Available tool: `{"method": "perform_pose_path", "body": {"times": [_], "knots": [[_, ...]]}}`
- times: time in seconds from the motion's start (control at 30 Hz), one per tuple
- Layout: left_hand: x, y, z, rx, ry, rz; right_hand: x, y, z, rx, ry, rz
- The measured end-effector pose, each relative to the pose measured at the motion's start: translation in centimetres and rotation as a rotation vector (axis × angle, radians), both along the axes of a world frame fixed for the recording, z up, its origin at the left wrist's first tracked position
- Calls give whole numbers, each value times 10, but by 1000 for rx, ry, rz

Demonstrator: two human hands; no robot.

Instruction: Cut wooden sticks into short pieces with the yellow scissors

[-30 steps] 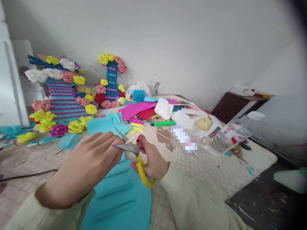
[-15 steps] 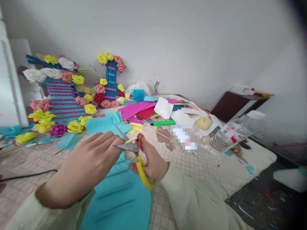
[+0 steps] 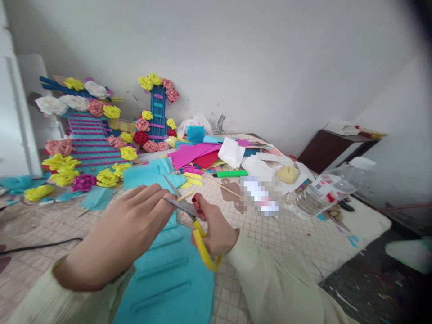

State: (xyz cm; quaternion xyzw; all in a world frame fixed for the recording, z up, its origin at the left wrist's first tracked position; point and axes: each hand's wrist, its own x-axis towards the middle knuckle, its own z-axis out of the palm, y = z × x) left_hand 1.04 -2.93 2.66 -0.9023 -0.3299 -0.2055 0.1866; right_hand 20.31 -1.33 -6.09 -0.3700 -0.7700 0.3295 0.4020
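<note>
My left hand (image 3: pixel 126 229) is closed on a thin pale stick (image 3: pixel 186 196), whose short end sticks out past the fingers. In my right hand (image 3: pixel 219 230) are scissors with yellow handles (image 3: pixel 203 250). Their blades are spread, with the stick between or just over them; whether they touch it I cannot tell. Something small and red (image 3: pixel 197 203) is at the right fingertips, too unclear to name. Below both hands lies a blue rounded sheet (image 3: pixel 168 279) with raised ridges.
Paper-flower decorations (image 3: pixel 89 141) lean at the back left. Coloured paper sheets (image 3: pixel 192 153), a green marker (image 3: pixel 231 173) and a long thin stick (image 3: pixel 222 186) lie beyond my hands. To the right are a plastic bottle (image 3: pixel 324 191) and the table's edge. A black cable (image 3: pixel 40 246) runs at left.
The scissors and my right hand have shifted slightly down and right, and a gap now shows between the stick's end and the red thing. My left hand still grips the stick.
</note>
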Motion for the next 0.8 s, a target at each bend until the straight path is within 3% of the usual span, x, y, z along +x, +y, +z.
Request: {"method": "perform_pose_path", "body": {"times": [0.1,0.23,0.5,0.6,0.73,0.8], "knots": [[0,-1,4,120,66,-66,0,-1,0,-9,30,-24],[4,-2,6,133,8,-76,2,2,-3,22,28,-38],[-6,-3,6,-16,-203,27,15,12,11,119,-48,76],[-12,-1,9,-115,-266,59,27,26,10,110,-143,-72],[-13,1,9,-170,-286,122,46,48,2,-29,-548,-331],[-13,2,9,-166,-285,137,52,54,-2,-71,-675,-376]]}}
